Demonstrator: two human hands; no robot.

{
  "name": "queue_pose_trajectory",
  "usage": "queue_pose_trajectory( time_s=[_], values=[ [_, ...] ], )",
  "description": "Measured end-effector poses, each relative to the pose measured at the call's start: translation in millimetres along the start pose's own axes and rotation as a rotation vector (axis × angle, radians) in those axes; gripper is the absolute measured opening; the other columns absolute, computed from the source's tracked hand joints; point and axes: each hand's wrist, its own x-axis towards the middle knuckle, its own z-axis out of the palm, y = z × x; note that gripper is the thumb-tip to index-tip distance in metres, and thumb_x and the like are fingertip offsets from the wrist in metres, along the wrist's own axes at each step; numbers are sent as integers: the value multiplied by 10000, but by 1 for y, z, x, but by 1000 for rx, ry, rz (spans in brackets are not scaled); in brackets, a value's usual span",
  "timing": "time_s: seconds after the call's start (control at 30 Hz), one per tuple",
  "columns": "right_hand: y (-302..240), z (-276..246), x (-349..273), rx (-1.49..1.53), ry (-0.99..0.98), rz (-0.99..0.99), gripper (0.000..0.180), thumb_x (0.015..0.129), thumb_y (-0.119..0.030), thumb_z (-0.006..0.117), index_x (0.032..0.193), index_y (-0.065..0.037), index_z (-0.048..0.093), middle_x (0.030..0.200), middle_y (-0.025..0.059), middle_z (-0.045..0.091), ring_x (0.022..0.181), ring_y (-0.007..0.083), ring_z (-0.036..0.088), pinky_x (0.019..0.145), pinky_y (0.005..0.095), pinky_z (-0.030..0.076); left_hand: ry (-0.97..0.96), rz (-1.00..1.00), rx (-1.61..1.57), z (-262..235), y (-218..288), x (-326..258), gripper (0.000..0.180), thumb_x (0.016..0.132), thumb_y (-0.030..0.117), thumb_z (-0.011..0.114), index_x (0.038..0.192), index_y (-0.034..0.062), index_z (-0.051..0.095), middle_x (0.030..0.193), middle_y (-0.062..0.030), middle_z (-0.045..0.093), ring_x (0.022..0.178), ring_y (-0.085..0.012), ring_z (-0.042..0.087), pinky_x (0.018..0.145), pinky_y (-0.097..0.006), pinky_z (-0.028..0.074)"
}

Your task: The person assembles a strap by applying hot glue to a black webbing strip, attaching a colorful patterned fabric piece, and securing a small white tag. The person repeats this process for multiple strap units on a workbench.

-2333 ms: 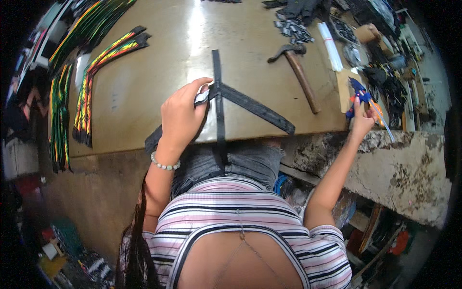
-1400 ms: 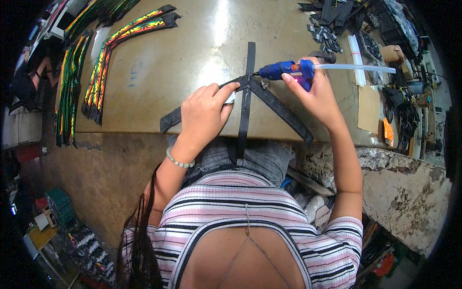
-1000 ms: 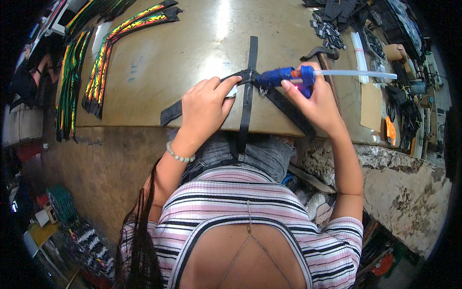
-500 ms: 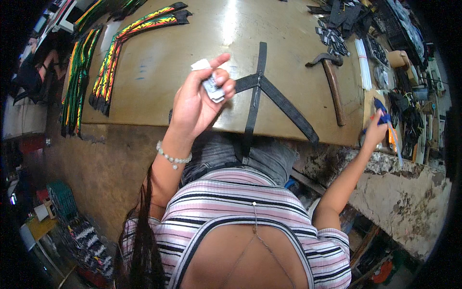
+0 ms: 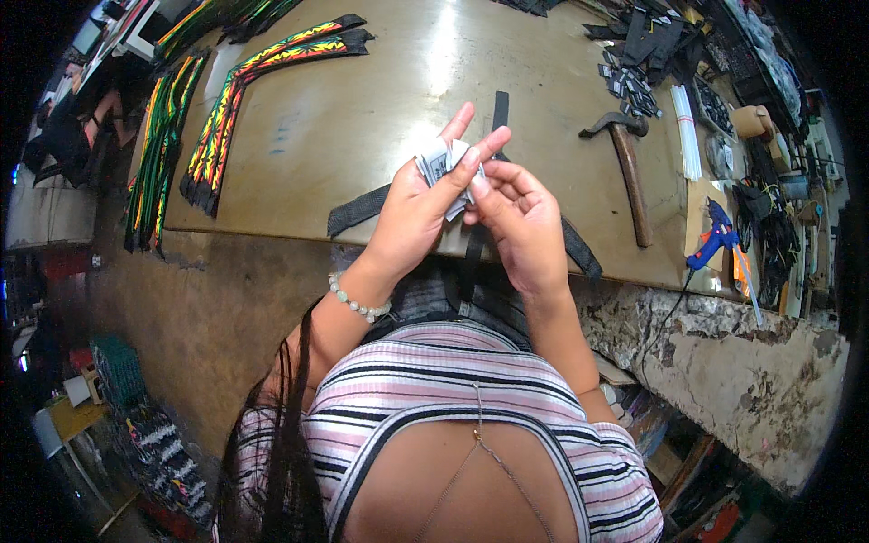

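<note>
Both hands are raised above the black webbing straps [image 5: 362,206] on the workbench [image 5: 362,109]. Left hand [image 5: 412,213] pinches a small stack of white labels [image 5: 444,167] between thumb and curled fingers, index extended. Right hand [image 5: 520,222] fingertips touch the stack's lower right edge, fingers bent.

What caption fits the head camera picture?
Both hands, left and right, hold small labels above black straps on a workbench.

Glossy tabletop, matt webbing

Smooth, shiny table [image 5: 362,118] carries matt black woven straps [image 5: 362,208]; wooden-handled metal hammer [image 5: 627,172] and plastic glue gun [image 5: 715,237] near its right edge.
</note>
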Motion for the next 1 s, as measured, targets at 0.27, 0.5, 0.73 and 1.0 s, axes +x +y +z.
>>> queue_pose_trajectory(
  time_s=[0.27, 0.5, 0.73, 1.0],
  values=[
    [-33, -11, 1, 160, -148, 5, 201, 967, -120, 638, 1123, -12, 573, 1002, 77, 646, 841, 136, 620, 697, 240, 512, -25, 217, 750, -19, 20, -8, 603, 1070, 278, 437, 1553, -13, 223, 1456, -142, 522, 1284, -163, 494, 1125, -316, 318],
    [-53, -23, -7, -646, 184, -200, 142, 912, -64, 700, 1005, 44, 694, 863, 51, 654, 684, 72, 619, 575, 207, 504, 56, 13, 197, -26, 36, -6, 372, 1049, 250, 504, 1319, 0, 559, 987, -39, 662, 810, -65, 611, 705, -203, 486],
    [-52, -8, -17, -726, -55, -106, 157, 941, -39, 649, 1062, 52, 693, 956, 60, 639, 786, 73, 623, 647, 208, 521, 27, -141, 368, 0, 10, -15, 354, 930, 164, 712, 1234, -11, 668, 1090, -48, 711, 977, -80, 620, 898, -230, 483],
    [-37, -11, -19, -508, 135, -267, 281, 941, -52, 664, 1202, 48, 630, 970, 33, 621, 852, 74, 598, 741, 205, 509, 110, -61, 413, -2, 2, -15, 243, 880, 141, 761, 1067, -13, 737, 965, -30, 730, 882, -76, 629, 819, -234, 501]
  ],
)
